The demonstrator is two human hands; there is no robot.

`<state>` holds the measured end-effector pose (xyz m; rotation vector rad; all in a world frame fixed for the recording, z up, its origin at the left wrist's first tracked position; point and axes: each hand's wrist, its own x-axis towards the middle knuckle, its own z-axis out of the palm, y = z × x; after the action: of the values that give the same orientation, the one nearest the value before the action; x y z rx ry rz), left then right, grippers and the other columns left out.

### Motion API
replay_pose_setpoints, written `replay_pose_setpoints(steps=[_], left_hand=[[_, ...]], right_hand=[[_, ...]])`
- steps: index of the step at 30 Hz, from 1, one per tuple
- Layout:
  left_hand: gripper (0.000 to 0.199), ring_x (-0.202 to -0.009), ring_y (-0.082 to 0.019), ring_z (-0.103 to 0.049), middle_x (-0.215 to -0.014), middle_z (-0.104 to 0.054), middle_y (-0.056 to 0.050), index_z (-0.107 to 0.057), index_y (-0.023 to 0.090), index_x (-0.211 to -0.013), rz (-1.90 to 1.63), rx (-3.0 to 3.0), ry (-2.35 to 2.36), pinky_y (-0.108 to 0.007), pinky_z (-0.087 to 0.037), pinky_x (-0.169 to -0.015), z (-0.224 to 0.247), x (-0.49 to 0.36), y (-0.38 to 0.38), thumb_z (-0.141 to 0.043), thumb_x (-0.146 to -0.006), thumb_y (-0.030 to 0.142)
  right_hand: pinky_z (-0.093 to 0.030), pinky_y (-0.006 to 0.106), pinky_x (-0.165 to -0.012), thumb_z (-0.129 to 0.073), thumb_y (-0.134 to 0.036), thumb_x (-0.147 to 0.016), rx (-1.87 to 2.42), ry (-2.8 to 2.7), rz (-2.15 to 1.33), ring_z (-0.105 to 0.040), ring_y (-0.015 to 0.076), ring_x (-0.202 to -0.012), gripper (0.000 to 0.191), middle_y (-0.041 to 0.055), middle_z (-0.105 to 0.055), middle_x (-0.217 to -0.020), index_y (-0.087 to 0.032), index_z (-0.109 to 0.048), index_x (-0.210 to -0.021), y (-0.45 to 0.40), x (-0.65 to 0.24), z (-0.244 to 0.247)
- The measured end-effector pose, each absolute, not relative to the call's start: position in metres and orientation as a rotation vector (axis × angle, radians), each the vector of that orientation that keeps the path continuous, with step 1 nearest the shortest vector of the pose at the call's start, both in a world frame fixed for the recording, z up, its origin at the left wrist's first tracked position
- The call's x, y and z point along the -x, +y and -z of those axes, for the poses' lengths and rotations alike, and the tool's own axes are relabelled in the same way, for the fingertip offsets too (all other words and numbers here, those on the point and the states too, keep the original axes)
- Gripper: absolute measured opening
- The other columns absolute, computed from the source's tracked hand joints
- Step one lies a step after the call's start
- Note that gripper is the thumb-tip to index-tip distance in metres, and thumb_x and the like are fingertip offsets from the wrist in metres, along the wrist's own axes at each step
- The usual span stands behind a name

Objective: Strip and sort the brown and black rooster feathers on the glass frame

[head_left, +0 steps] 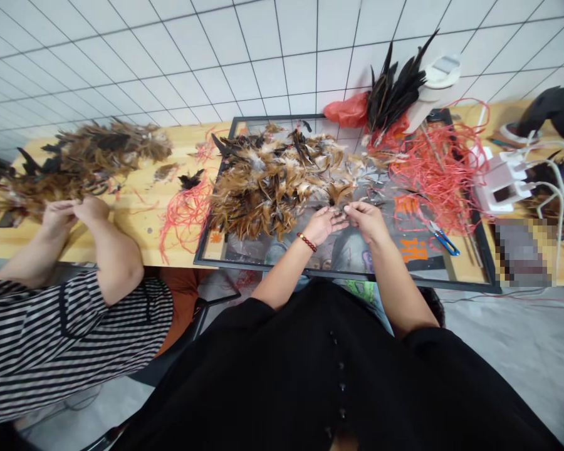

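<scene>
In the middle of the work surface my left hand point(326, 225) lies palm up, with a red bead bracelet at the wrist. Its thumb and forefinger close at the base of a small brown feather bunch point(339, 193), while the other fingers stretch loosely to the right. My right hand point(367, 220) meets it from the right, thumb and fingertips pinched at the quill end of the same bunch. Whatever thin piece lies between the fingertips is too small to make out. Left of my hands spreads a large pile of brown feather bunches point(267, 194).
Tangled red strings point(444, 175) lie at right beside blue-handled thread snips point(444, 239). Black feathers point(395, 88) stand behind, near a white device point(442, 72). White chargers point(501, 181) with cables sit far right. At left, a co-worker's hands point(75, 213) work by another feather pile point(98, 150).
</scene>
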<state>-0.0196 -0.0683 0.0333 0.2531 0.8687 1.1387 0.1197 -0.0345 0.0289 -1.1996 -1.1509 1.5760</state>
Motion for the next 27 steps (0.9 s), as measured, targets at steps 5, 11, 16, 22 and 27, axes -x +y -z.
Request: replay_pose_setpoints(steps=[5, 11, 16, 22, 27], left_hand=[[0.016, -0.076, -0.015, -0.07, -0.072, -0.062, 0.001, -0.051, 0.014, -0.077, -1.113, -0.29, 0.846, -0.044, -0.051, -0.096, -0.032, 0.021, -0.069, -0.055, -0.092, 0.013], [0.014, -0.066, -0.012, -0.067, -0.071, -0.061, 0.001, -0.052, 0.014, -0.08, -1.017, -0.365, 0.84, -0.037, -0.054, -0.086, -0.031, 0.026, -0.069, -0.055, -0.093, 0.016], [0.017, -0.057, -0.009, -0.06, -0.067, -0.059, 0.001, -0.053, 0.013, -0.08, -0.983, -0.421, 0.822, -0.027, -0.053, -0.068, -0.027, 0.029, -0.068, -0.048, -0.096, 0.016], [0.021, -0.057, -0.009, -0.058, -0.063, -0.058, 0.001, -0.053, 0.013, -0.075, -1.017, -0.461, 0.799, -0.025, -0.051, -0.065, -0.021, 0.028, -0.069, -0.061, -0.092, 0.023], [0.02, -0.058, -0.008, -0.058, -0.066, -0.06, 0.001, -0.053, 0.013, -0.076, -1.005, -0.48, 0.815, -0.024, -0.05, -0.067, -0.021, 0.027, -0.069, -0.061, -0.092, 0.023]], right_hand=[[-0.027, 0.024, -0.045, -0.079, -0.053, -0.058, 1.302, -1.121, -1.445, -0.035, 0.0076, -0.044, 0.038, -0.0048, -0.051, -0.05, -0.021, -0.058, -0.062, -0.035, -0.116, -0.022], [-0.038, 0.026, -0.06, -0.072, -0.046, -0.063, 1.331, -1.382, -1.254, -0.049, 0.0103, -0.057, 0.027, -0.0027, -0.06, -0.061, -0.019, -0.065, -0.067, -0.035, -0.12, -0.013], [-0.04, 0.024, -0.056, -0.078, -0.052, -0.059, 1.319, -1.28, -1.345, -0.053, 0.0105, -0.06, 0.043, -0.0014, -0.064, -0.071, -0.019, -0.066, -0.085, -0.039, -0.117, -0.013], [-0.013, 0.019, -0.037, -0.083, -0.067, -0.05, 1.366, -0.983, -1.714, -0.032, 0.0026, -0.039, 0.06, -0.0045, -0.052, -0.058, -0.018, -0.062, -0.077, -0.048, -0.115, -0.028], [-0.011, 0.019, -0.037, -0.089, -0.055, -0.051, 1.179, -0.991, -1.779, -0.024, 0.0008, -0.038, 0.051, -0.008, -0.044, -0.048, -0.018, -0.057, -0.067, -0.044, -0.114, -0.03]])
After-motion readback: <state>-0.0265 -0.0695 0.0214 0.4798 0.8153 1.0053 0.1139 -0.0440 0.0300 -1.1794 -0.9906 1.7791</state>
